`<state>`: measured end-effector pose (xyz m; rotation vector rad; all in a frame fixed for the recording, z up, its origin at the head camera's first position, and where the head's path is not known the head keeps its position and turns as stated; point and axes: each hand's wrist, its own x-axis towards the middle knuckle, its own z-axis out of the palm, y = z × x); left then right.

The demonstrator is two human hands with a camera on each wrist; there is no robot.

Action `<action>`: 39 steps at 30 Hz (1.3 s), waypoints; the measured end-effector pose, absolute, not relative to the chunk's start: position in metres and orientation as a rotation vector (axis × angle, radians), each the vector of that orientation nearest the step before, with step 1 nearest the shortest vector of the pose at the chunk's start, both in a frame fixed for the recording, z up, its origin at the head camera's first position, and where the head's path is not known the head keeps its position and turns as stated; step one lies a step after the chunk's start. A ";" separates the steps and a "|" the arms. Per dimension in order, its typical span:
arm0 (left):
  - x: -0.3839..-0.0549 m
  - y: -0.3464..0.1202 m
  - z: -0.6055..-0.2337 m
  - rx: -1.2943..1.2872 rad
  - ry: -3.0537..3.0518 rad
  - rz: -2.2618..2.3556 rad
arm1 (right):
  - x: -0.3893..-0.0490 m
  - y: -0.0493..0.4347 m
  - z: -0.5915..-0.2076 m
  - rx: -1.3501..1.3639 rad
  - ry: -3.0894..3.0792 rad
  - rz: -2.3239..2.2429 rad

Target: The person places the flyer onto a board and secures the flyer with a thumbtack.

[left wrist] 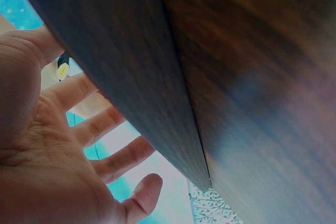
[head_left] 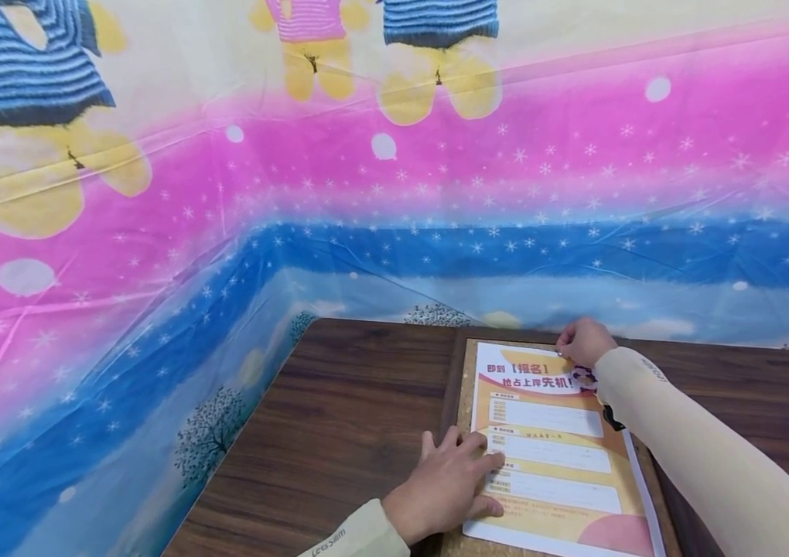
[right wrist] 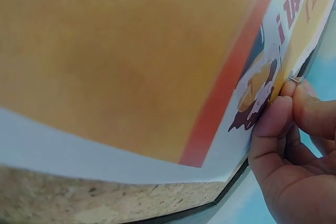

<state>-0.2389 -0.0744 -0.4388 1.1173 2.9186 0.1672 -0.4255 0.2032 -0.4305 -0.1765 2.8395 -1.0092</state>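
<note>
A printed poster (head_left: 555,456) with red and orange artwork lies on a cork board (head_left: 467,387) with a dark frame. At the poster's top edge, toward the right corner, my right hand (head_left: 585,340) pinches a small metal thumbtack (right wrist: 296,81) between thumb and finger. Whether its point is in the cork cannot be seen. My left hand (head_left: 439,483) lies with spread fingers over the board's left edge, fingertips on the poster. In the left wrist view the palm and spread fingers of that hand hold nothing visible.
The board lies on a dark wood table (head_left: 339,402). Behind and to the left, a pink and blue printed cloth (head_left: 394,193) hangs against the table's edges. A dark band (head_left: 612,418) sits on the right wrist.
</note>
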 end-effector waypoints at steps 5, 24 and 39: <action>-0.239 -0.074 -0.438 1.110 2.912 0.171 | -0.427 0.203 -0.432 -0.170 2.857 -0.981; -0.238 -0.073 -0.439 1.119 2.949 0.142 | -0.427 0.199 -0.430 -0.163 2.882 -0.941; -0.236 -0.072 -0.438 1.125 2.969 0.145 | -0.423 0.192 -0.431 -0.165 2.923 -0.928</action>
